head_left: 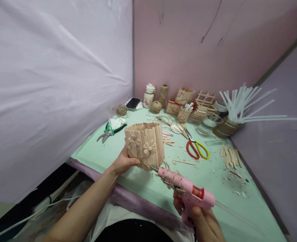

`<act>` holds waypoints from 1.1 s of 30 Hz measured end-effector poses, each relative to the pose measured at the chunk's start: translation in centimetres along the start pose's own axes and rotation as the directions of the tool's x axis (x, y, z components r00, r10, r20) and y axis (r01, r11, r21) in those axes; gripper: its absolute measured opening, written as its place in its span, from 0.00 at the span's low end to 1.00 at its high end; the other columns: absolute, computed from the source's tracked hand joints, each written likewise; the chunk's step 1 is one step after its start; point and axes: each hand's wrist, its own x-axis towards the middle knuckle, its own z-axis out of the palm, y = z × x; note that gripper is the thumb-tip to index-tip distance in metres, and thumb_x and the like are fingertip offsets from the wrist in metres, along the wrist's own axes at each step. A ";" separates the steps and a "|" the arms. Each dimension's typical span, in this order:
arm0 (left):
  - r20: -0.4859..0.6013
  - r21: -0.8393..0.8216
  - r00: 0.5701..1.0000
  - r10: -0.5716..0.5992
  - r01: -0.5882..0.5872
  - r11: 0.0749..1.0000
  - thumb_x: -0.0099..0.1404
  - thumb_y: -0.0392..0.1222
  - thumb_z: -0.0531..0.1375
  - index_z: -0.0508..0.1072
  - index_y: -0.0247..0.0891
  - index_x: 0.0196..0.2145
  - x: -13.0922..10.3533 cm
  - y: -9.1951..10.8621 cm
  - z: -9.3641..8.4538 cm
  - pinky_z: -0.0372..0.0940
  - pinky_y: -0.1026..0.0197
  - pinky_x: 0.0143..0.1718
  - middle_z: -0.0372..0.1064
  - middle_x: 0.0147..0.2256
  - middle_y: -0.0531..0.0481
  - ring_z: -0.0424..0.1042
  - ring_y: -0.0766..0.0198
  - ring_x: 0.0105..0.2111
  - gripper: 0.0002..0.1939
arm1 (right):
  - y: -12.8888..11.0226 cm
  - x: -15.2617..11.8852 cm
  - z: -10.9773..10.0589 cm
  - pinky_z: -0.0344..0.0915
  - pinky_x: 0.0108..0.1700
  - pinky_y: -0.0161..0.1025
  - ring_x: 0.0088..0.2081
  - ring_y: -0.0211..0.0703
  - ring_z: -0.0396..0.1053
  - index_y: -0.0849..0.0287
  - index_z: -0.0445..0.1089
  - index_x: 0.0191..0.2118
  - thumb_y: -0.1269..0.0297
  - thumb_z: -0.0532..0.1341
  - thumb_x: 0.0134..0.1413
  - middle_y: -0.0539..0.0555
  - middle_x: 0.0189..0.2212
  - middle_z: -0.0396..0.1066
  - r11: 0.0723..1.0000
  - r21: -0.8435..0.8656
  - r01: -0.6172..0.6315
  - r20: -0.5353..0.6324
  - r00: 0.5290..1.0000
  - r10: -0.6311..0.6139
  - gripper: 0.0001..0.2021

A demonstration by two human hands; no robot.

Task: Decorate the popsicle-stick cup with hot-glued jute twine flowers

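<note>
My left hand (pixel 125 161) is closed around the lower left side of a popsicle-stick holder (pixel 155 137), keeping it tilted over the table's near edge. Wooden flowers decorate the side of the holder that faces me. In my right hand (pixel 201 218) is a pink glue gun (pixel 186 190), my fingers wrapped round its handle. The gun's metal nozzle reaches the bottom edge of the holder, close to my left thumb. A clear glue stick (pixel 236 215) sticks out of the back of the gun.
Green-handled pruning shears (pixel 110 131) lie at left, red-and-yellow scissors (pixel 195 148) at right. Behind stand a white bottle (pixel 149 95), twine balls (pixel 155 107) and a glass bowl (pixel 209 124). Many glue sticks (pixel 241 104) fan from a pot (pixel 226 127). Loose wooden sticks (pixel 230 156) lie at right.
</note>
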 end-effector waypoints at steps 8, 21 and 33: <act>-0.042 0.015 0.999 -0.012 0.013 1.000 0.35 0.46 0.77 0.70 0.38 0.53 -0.1 0.2 0.3 0.66 0.41 0.54 0.75 0.46 0.38 0.69 0.37 0.54 0.46 | 0.2 -0.1 0.0 0.76 0.44 0.46 0.40 0.54 0.78 0.59 0.78 0.40 0.39 0.54 0.58 0.61 0.38 0.79 1.000 -0.001 0.008 -0.006 1.000 -0.008 0.27; -0.125 0.151 0.990 0.067 -0.048 0.987 0.36 0.40 0.77 0.68 0.42 0.53 0.0 -0.2 -0.6 0.60 0.40 0.60 0.65 0.58 0.42 0.59 0.39 0.62 0.44 | 2.3 -0.9 0.2 0.70 0.54 0.47 0.51 0.54 0.73 0.55 0.69 0.57 0.49 0.54 0.64 0.60 0.52 0.73 0.949 -0.251 0.190 -0.040 0.978 -0.206 0.22; -0.236 0.322 0.954 0.182 -0.100 0.941 0.36 0.41 0.77 0.51 0.47 0.63 0.4 -0.5 0.0 0.63 0.43 0.58 0.63 0.58 0.41 0.65 0.44 0.58 0.61 | -1.5 1.4 1.2 0.63 0.31 0.39 0.31 0.44 0.65 0.54 0.66 0.39 0.53 0.51 0.66 0.52 0.31 0.65 0.724 -0.528 0.443 0.120 0.883 -0.453 0.13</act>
